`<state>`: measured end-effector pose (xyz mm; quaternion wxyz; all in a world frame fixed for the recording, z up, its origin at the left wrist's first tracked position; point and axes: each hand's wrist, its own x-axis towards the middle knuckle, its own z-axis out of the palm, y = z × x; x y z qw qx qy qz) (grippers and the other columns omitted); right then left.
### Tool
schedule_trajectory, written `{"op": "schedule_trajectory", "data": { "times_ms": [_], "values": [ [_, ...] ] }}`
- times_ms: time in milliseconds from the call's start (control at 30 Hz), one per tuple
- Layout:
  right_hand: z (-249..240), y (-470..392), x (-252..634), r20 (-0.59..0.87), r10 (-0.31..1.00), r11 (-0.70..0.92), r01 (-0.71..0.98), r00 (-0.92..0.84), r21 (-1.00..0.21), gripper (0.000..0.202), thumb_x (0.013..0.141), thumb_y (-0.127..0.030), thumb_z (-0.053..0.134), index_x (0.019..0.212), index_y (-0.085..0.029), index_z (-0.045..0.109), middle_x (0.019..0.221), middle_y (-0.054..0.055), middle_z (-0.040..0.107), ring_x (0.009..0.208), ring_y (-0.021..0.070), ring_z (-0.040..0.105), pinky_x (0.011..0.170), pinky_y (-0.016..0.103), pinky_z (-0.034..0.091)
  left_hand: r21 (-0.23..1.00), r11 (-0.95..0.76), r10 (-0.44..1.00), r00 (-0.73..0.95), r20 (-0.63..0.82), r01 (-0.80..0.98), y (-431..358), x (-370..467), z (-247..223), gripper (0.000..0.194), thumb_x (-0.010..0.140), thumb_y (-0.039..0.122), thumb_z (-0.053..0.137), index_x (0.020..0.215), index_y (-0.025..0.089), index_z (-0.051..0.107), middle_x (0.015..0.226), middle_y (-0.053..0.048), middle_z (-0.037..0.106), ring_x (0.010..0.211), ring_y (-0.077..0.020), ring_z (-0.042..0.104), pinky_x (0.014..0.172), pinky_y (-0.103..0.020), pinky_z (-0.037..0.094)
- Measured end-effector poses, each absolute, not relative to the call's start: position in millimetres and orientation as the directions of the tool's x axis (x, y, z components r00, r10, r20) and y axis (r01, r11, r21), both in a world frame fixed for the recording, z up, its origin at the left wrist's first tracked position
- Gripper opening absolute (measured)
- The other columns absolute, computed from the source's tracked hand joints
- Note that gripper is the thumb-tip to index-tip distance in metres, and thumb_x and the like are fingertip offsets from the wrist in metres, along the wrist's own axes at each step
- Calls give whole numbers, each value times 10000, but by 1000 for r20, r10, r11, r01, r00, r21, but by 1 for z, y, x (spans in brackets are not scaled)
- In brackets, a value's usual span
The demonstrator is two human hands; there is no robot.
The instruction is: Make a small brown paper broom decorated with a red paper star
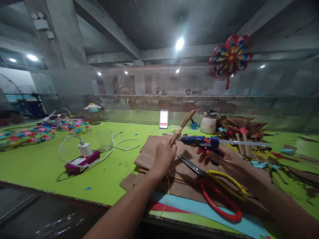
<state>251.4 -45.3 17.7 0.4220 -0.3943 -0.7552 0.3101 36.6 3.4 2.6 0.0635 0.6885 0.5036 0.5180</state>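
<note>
My left hand (pixel 166 153) is closed round the lower end of a rolled brown paper stick (pixel 183 126), which tilts up to the right. In my right hand (pixel 221 157) is a blue hot glue gun (pixel 201 141), its nozzle pointing left at the paper roll; I cannot tell whether they touch. A clear glue stick (pixel 245 143) juts from the gun's back. Below my hands, scissors (pixel 220 196) with one red and one yellow handle lie part open on brown paper sheets (pixel 147 156). Thin yellow strands (pixel 167 194) hang below my left hand.
A purple power strip (pixel 82 162) with a white charger (pixel 84 148) and cable lies left. Colourful paper stars (pixel 50 131) are heaped far left. A phone (pixel 163 119) and a pale jar (pixel 209 122) stand at the back. Brown paper pieces (pixel 244 129) pile up right.
</note>
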Motion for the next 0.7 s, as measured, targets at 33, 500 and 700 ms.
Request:
{"op": "schedule_trajectory", "data": {
  "times_ms": [33, 500, 700],
  "values": [
    [18, -46, 250, 398, 855, 503, 342, -334, -794, 304, 834, -449, 454, 878, -177, 583, 797, 72, 641, 698, 178, 598, 648, 295, 471, 598, -488, 752, -41, 658, 636, 3, 37, 2, 211, 684, 120, 497, 813, 172, 655, 714, -66, 606, 673, -184, 527, 609, -252, 347],
    [13, -45, 248, 465, 828, 560, 411, -314, -719, 288, 846, -437, 429, 761, -188, 548, 683, 30, 598, 654, 160, 575, 585, 263, 434, 686, -435, 823, -52, 565, 583, -4, 46, 6, 157, 683, 160, 472, 657, 164, 627, 510, 9, 489, 505, -124, 436, 503, -223, 259],
    [17, -47, 245, 467, 829, 559, 412, -308, -720, 262, 858, -404, 420, 761, -184, 524, 688, 28, 585, 622, 143, 541, 589, 259, 413, 749, -385, 865, -71, 496, 538, -8, 48, 10, 175, 690, 192, 474, 661, 153, 642, 469, 25, 415, 469, -110, 393, 485, -218, 240]
  ]
}}
